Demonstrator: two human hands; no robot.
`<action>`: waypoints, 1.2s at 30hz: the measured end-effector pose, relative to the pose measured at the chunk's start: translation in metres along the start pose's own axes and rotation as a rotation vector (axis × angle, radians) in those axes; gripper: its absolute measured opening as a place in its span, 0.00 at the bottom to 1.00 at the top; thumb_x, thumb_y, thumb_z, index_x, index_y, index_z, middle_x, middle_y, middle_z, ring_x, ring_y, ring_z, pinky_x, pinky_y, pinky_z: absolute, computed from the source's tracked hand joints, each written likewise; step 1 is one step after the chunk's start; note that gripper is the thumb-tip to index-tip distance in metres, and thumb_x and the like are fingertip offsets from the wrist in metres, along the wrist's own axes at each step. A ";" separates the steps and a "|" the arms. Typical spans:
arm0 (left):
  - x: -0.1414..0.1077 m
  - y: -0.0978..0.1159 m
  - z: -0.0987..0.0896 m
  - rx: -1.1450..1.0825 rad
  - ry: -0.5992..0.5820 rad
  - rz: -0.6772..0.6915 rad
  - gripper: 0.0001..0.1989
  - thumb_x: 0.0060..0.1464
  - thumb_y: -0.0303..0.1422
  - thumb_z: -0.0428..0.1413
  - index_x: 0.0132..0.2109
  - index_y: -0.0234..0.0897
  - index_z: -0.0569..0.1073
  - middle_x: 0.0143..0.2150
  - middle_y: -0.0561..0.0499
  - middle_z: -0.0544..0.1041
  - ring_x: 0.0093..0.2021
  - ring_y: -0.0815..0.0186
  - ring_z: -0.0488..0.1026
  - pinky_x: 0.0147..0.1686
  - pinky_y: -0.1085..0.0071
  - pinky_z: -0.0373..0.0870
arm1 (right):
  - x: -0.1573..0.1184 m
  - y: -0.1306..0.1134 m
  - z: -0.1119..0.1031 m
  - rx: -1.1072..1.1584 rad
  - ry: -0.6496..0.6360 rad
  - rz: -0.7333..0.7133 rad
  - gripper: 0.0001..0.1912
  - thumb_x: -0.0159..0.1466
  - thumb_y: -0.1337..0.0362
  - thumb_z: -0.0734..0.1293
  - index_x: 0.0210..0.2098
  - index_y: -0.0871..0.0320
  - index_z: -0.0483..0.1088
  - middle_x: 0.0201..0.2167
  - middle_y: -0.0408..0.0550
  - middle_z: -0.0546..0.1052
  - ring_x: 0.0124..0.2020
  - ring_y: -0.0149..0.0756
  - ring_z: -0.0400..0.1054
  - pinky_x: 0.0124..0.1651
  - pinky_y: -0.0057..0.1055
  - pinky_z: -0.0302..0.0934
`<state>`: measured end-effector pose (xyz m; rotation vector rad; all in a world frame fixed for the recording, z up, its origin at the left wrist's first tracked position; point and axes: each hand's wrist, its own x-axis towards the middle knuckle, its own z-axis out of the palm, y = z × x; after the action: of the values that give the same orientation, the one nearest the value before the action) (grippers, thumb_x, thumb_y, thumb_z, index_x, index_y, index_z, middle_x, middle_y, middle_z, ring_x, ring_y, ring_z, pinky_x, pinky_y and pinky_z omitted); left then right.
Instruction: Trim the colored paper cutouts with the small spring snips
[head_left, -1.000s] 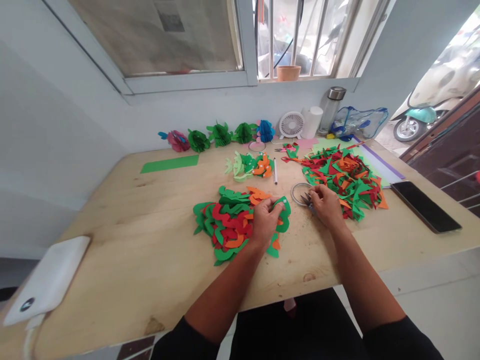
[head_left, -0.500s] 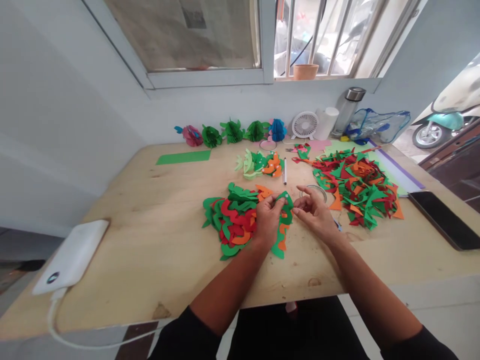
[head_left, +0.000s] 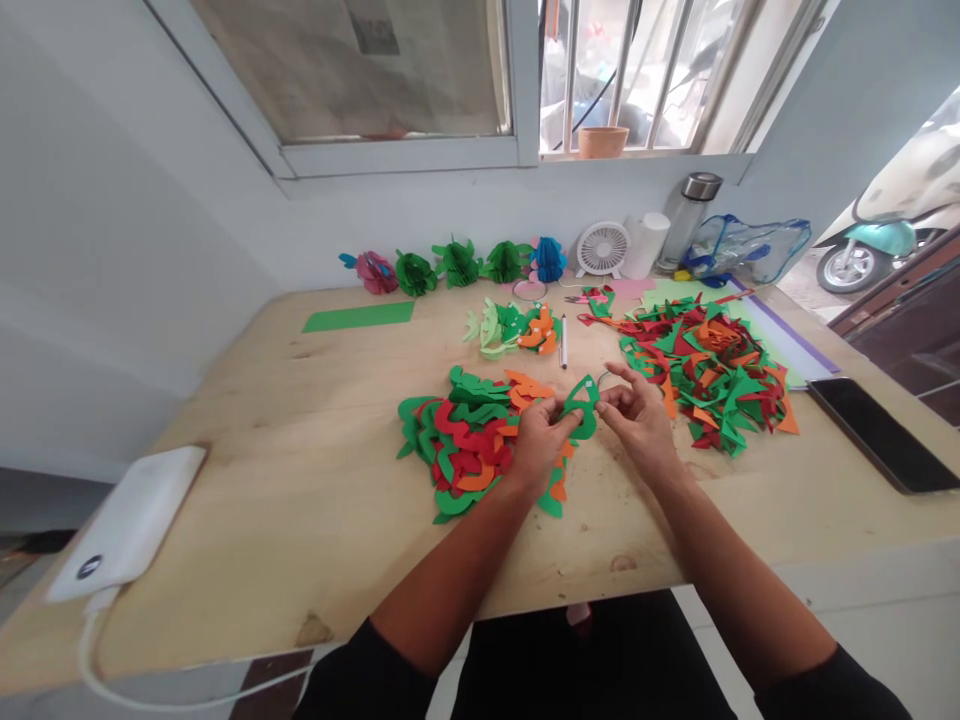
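Observation:
A green paper cutout (head_left: 583,427) with a small pale square near its top is held between my two hands over the table. My left hand (head_left: 538,440) pinches its left side, and my right hand (head_left: 637,415) closes finger and thumb on its right edge. Under and left of my left hand lies a heap of curvy green, red and orange cutouts (head_left: 465,437). Behind it sit smaller light green, green and orange pieces (head_left: 510,327) with pale squares on some. A ring-shaped object is partly hidden behind my right hand.
Paper scraps (head_left: 720,365) are piled at the right, beside a phone (head_left: 885,435). A marker (head_left: 564,342) lies mid-table. Along the wall stand paper figures (head_left: 457,265), a fan (head_left: 602,250) and a bottle (head_left: 688,220). A white power bank (head_left: 127,520) lies at the left edge.
The green cutout has been spread and turned, showing its curved outline more fully. My right hand has come in to grip its right edge. The view has shifted slightly.

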<state>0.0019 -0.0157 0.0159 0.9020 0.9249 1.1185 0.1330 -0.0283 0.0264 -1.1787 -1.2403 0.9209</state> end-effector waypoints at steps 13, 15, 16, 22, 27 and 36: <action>-0.002 0.011 -0.001 0.065 0.196 0.007 0.09 0.39 0.35 0.60 0.26 0.31 0.74 0.23 0.53 0.73 0.22 0.72 0.66 0.22 0.76 0.62 | -0.001 -0.002 -0.005 0.199 -0.112 0.137 0.13 0.56 0.60 0.67 0.40 0.58 0.71 0.23 0.41 0.69 0.23 0.27 0.59 0.24 0.26 0.53; -0.001 0.010 -0.001 0.059 0.202 0.010 0.08 0.40 0.34 0.59 0.26 0.32 0.73 0.22 0.53 0.73 0.22 0.72 0.66 0.22 0.76 0.62 | -0.002 -0.003 -0.005 0.202 -0.192 0.190 0.13 0.56 0.59 0.68 0.39 0.58 0.72 0.22 0.41 0.70 0.22 0.27 0.60 0.24 0.26 0.53; -0.001 0.009 -0.002 0.064 0.214 0.018 0.08 0.40 0.33 0.59 0.26 0.32 0.73 0.22 0.54 0.72 0.21 0.72 0.65 0.22 0.76 0.62 | -0.003 -0.004 -0.004 0.200 -0.220 0.207 0.13 0.56 0.59 0.68 0.39 0.58 0.72 0.21 0.41 0.70 0.22 0.27 0.60 0.24 0.26 0.53; 0.002 0.005 -0.005 0.028 0.216 0.049 0.08 0.39 0.34 0.61 0.26 0.32 0.72 0.22 0.54 0.72 0.25 0.70 0.69 0.27 0.75 0.64 | -0.003 -0.002 -0.003 0.193 -0.266 0.218 0.13 0.55 0.59 0.69 0.39 0.58 0.72 0.21 0.41 0.70 0.21 0.26 0.59 0.23 0.25 0.53; 0.002 0.006 -0.003 -0.081 0.177 0.003 0.09 0.39 0.33 0.61 0.28 0.32 0.73 0.25 0.52 0.74 0.24 0.71 0.69 0.29 0.73 0.67 | -0.002 -0.002 -0.003 0.161 -0.280 0.219 0.15 0.55 0.58 0.68 0.40 0.58 0.72 0.21 0.41 0.71 0.21 0.27 0.60 0.23 0.25 0.54; 0.002 0.007 -0.004 -0.030 0.161 0.056 0.08 0.40 0.30 0.60 0.31 0.32 0.76 0.26 0.52 0.76 0.25 0.71 0.69 0.29 0.74 0.67 | -0.003 -0.002 0.000 0.101 -0.266 0.209 0.15 0.56 0.57 0.68 0.39 0.59 0.71 0.21 0.41 0.71 0.21 0.26 0.59 0.23 0.25 0.54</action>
<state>-0.0032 -0.0117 0.0206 0.8268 1.0165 1.2642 0.1328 -0.0312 0.0274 -1.1467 -1.2785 1.3155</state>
